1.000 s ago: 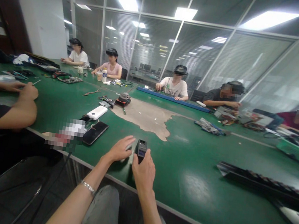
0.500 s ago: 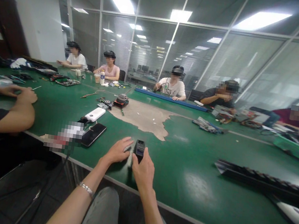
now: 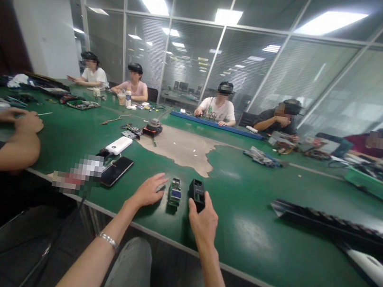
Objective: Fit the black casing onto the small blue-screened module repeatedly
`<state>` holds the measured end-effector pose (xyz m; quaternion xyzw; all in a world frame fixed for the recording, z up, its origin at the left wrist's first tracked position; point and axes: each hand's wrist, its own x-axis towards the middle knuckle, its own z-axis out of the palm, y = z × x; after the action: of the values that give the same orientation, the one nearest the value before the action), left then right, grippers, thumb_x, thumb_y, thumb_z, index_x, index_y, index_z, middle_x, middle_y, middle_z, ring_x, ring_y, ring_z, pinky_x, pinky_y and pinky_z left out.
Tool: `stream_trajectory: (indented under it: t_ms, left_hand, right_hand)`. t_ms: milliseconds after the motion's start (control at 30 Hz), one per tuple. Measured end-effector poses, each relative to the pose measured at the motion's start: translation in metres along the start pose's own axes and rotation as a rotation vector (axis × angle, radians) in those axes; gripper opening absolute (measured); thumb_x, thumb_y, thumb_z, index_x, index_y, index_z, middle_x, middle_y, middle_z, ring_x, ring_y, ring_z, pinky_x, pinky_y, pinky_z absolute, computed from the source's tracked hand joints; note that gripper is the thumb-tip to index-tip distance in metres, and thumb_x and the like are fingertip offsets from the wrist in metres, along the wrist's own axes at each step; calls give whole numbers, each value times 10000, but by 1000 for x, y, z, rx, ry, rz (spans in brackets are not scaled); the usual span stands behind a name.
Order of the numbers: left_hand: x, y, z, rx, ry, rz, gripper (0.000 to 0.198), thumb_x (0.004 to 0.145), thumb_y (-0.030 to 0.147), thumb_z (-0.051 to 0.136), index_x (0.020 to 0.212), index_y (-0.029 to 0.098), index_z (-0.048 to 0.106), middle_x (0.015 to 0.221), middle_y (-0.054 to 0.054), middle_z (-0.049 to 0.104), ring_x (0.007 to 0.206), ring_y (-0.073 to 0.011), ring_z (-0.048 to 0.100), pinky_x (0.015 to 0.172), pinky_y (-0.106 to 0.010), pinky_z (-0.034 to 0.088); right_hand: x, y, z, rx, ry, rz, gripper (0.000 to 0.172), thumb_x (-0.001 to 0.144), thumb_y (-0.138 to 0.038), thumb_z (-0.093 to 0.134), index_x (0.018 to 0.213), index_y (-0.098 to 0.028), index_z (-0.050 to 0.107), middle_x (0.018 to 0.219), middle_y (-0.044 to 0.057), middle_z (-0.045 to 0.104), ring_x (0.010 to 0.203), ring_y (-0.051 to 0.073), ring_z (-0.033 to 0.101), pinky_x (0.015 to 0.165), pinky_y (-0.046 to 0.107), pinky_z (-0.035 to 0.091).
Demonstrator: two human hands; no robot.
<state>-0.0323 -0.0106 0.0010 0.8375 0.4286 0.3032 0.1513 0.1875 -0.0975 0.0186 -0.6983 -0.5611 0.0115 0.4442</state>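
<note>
My right hand (image 3: 204, 221) is closed around a small black device casing (image 3: 197, 194), held just above the green table (image 3: 250, 229) near its front edge. To its left a small green circuit board (image 3: 174, 193) with a blue part lies on the table. My left hand (image 3: 149, 190) rests on the table with fingers spread, its fingertips just left of the board and over a small grey object I cannot make out. A metal bracelet (image 3: 109, 240) is on my left wrist.
A black phone (image 3: 117, 170), a white power bank (image 3: 118, 145) and a cable lie to the left. A long black keyboard-like strip (image 3: 337, 226) lies to the right. A bare worn patch (image 3: 183, 148) is mid-table. Several other people sit around the table with tools and parts.
My right hand has moved right with the black casing, uncovering the green circuit board on the table. My left hand has stayed beside it.
</note>
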Motion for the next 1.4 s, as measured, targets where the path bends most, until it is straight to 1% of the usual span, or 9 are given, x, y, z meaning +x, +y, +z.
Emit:
stream_trajectory:
  t_ms: [100, 267, 500, 567, 700, 767, 867, 1067, 1400]
  left_hand:
    - [0, 1, 1, 12, 3, 5, 543, 787, 217, 560, 1327, 171, 528, 1468, -96, 407, 1340, -240, 400, 1134, -397, 313]
    - [1, 3, 0, 27, -1, 13, 530, 780, 214, 568, 1308, 180, 549, 1463, -92, 416, 1336, -243, 406, 1132, -396, 319]
    - [0, 4, 0, 43, -1, 33, 525, 783, 206, 560, 1307, 175, 551, 1462, -99, 416, 1337, -246, 403, 1128, -398, 324]
    - [0, 3, 0, 48, -2, 35, 523, 782, 207, 563, 1305, 178, 553, 1461, -98, 417, 1336, -247, 404, 1127, -402, 324]
    - [-1, 3, 0, 59, 4, 39, 511, 786, 213, 566, 1297, 184, 560, 1458, -95, 423, 1335, -245, 405, 1126, -403, 325]
    - [-1, 3, 0, 57, 5, 38, 509, 789, 213, 565, 1298, 195, 559, 1458, -86, 426, 1334, -243, 406, 1124, -409, 326]
    - [-2, 2, 0, 37, 0, 32, 509, 780, 201, 573, 1290, 206, 568, 1464, -76, 419, 1336, -245, 403, 1128, -411, 317]
    - [-4, 0, 0, -11, 13, 20, 495, 783, 216, 588, 1278, 207, 583, 1466, -80, 412, 1334, -257, 404, 1129, -412, 313]
    - [-3, -4, 3, -36, 12, 17, 487, 787, 227, 594, 1274, 219, 586, 1474, -73, 399, 1299, -260, 447, 1120, -415, 329]
  right_hand:
    - [-6, 9, 7, -19, -11, -8, 661, 825, -439, 509, 1360, -56, 449, 1281, 206, 573, 1156, 296, 572, 975, 424, 432]
    - [-10, 12, 13, -73, -29, -35, 676, 821, -430, 516, 1356, -24, 439, 1258, 226, 580, 1130, 322, 575, 954, 438, 442]
    - [-11, 15, 12, -84, 15, -112, 751, 809, -445, 543, 1403, -22, 361, 1385, 222, 466, 1256, 314, 465, 1040, 452, 372]
    - [-11, 17, 13, -63, 10, -143, 715, 825, -411, 527, 1410, -36, 356, 1390, 205, 468, 1263, 296, 463, 1049, 442, 367]
    - [-11, 17, 13, -19, -33, -176, 601, 851, -361, 494, 1368, -61, 432, 1343, 175, 527, 1241, 274, 492, 1045, 421, 383]
    - [-11, 12, 11, -2, -30, -138, 593, 855, -376, 493, 1357, -63, 449, 1323, 181, 544, 1225, 280, 510, 1034, 426, 395]
    - [-11, -6, 6, 54, 10, -79, 620, 860, -421, 499, 1372, -75, 435, 1320, 184, 548, 1218, 279, 523, 1026, 422, 404]
    - [-14, -48, 5, 134, -8, -166, 610, 865, -426, 510, 1364, -80, 447, 1328, 174, 545, 1222, 257, 522, 1035, 389, 397]
    - [-11, -68, 22, -21, -65, -161, 589, 847, -349, 519, 1339, -33, 448, 1263, 207, 578, 1155, 287, 557, 961, 380, 435]
